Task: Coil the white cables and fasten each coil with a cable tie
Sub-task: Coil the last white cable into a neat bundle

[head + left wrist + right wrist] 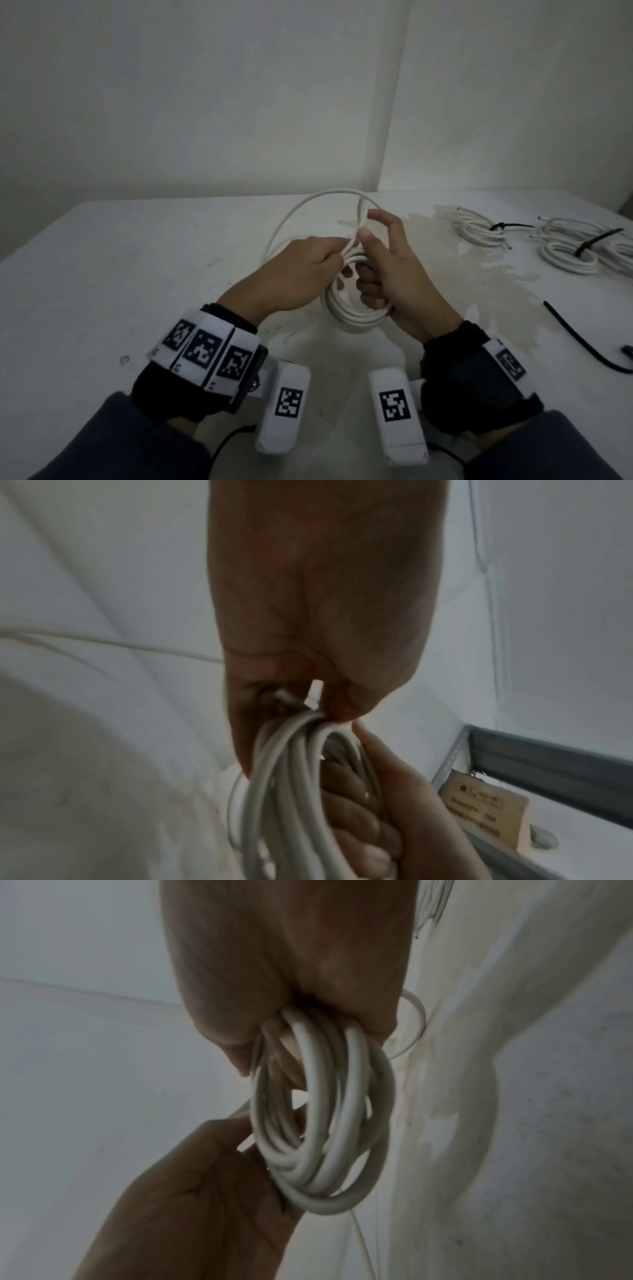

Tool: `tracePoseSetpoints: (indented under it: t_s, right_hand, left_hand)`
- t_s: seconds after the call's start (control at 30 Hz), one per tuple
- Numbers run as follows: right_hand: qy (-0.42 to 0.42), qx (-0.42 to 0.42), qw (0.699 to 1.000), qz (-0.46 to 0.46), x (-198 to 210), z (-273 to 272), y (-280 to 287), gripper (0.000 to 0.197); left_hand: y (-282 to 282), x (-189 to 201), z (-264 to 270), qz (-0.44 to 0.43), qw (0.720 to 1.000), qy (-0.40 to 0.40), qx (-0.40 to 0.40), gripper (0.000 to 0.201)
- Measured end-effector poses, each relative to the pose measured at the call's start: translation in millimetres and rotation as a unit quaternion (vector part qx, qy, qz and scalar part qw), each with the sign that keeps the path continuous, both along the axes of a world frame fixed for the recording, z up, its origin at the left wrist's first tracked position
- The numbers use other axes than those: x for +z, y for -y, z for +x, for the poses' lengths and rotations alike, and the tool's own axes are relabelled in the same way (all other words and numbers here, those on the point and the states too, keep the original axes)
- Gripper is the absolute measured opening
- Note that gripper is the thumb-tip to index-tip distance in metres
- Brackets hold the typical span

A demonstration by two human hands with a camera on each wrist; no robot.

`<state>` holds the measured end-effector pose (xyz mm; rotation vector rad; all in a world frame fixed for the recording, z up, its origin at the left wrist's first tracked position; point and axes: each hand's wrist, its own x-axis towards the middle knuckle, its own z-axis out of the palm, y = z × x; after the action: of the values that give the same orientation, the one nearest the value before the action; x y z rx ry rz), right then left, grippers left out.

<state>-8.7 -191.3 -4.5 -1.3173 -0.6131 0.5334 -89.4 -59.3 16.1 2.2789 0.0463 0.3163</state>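
Note:
A white cable coil (356,317) hangs between both hands above the table (137,274). My right hand (373,260) has its lower fingers curled through the coil, with thumb and forefinger raised beside a loose strand. A wide loose loop (301,212) of the same cable arcs behind the hands. My left hand (330,257) grips the cable at the top of the coil. The left wrist view shows the left hand (308,669) closed over the coil's turns (291,764). The right wrist view shows the right hand (291,988) holding the coil (325,1123), the left hand (205,1177) below.
Several coils fastened with black ties lie at the table's far right (479,229) (568,260). A loose black cable tie (579,339) lies near the right edge. White walls stand behind the table. A metal shelf rail (548,753) with a label (486,810) appears in the left wrist view.

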Motion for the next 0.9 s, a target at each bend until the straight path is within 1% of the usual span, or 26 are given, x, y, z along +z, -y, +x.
tracePoseSetpoints:
  t_s: [0.07,0.1,0.13,0.2,0.27,0.33,0.4,0.43,0.5,0.53,0.6,0.63,0.67,0.7,0.77,0.83,0.9]
  right_hand:
    - [0.005,0.021,1.000,0.023,1.1,-0.3,1.6,0.029]
    - [0.024,0.026,0.999,0.024,1.4,-0.5,2.0,0.031]
    - [0.045,0.026,0.998,0.018,1.8,-1.0,1.8,0.033]
    - [0.067,0.022,0.997,0.008,3.1,-3.0,-0.4,0.031]
    - [0.054,0.016,0.998,0.027,4.0,-5.5,-3.6,0.029]
    - [0.037,0.012,0.998,0.052,6.3,-11.5,-8.3,0.027]
    - [0.044,0.018,0.997,0.053,10.2,-17.4,-12.4,0.029]
    - [0.065,0.020,0.997,0.039,12.3,-17.7,-13.7,0.028]
    - [0.153,0.006,0.988,-0.036,17.9,-15.4,-13.9,0.026]
    - [0.210,-0.010,0.974,-0.080,21.6,-13.0,-13.1,0.024]
    - [0.318,-0.055,0.935,-0.146,29.7,-6.3,-12.1,0.021]
    - [0.352,-0.072,0.919,-0.163,34.7,-5.2,-12.3,0.021]
    - [0.365,-0.079,0.913,-0.162,40.6,-5.9,-13.2,0.021]
    - [0.366,-0.077,0.916,-0.142,46.4,-7.1,-15.1,0.020]
    - [0.338,-0.076,0.936,-0.063,56.4,-10.3,-21.8,0.016]
    - [0.263,-0.064,0.963,0.020,65.2,-18.2,-29.9,0.013]
    - [0.168,-0.023,0.983,0.072,68.4,-29.1,-39.8,0.019]
  left_hand:
    - [5.3,-3.3,0.2,-0.151,0.988,-0.007,-0.017,0.030]
    - [9.6,-4.2,0.0,-0.190,0.981,-0.009,-0.020,0.029]
    - [13.1,-5.4,0.8,-0.189,0.982,-0.011,-0.019,0.029]
    - [17.6,-6.9,3.4,-0.125,0.992,-0.013,-0.008,0.038]
    - [18.3,-3.0,4.9,-0.052,0.998,0.021,0.014,0.046]
    - [13.2,2.1,5.5,0.002,0.996,0.074,0.043,0.045]
    - [5.6,7.5,0.7,0.070,0.987,0.121,0.074,0.043]
    - [0.2,9.8,-1.6,0.106,0.980,0.142,0.089,0.044]
    - [-11.2,15.1,-7.6,0.151,0.967,0.173,0.113,0.049]
    - [-16.9,18.0,-10.4,0.158,0.962,0.184,0.126,0.052]
    - [-29.0,23.3,-14.1,0.175,0.949,0.211,0.159,0.052]
    - [-33.5,26.6,-16.0,0.179,0.942,0.224,0.173,0.052]
    - [-36.9,29.8,-17.6,0.177,0.937,0.238,0.183,0.053]
    - [-39.4,32.3,-18.8,0.167,0.934,0.252,0.189,0.055]
    - [-38.8,37.9,-21.6,0.121,0.930,0.282,0.204,0.058]
    - [-36.8,43.2,-24.0,0.068,0.920,0.310,0.232,0.055]
    - [-35.3,45.7,-25.1,0.031,0.904,0.336,0.264,0.051]
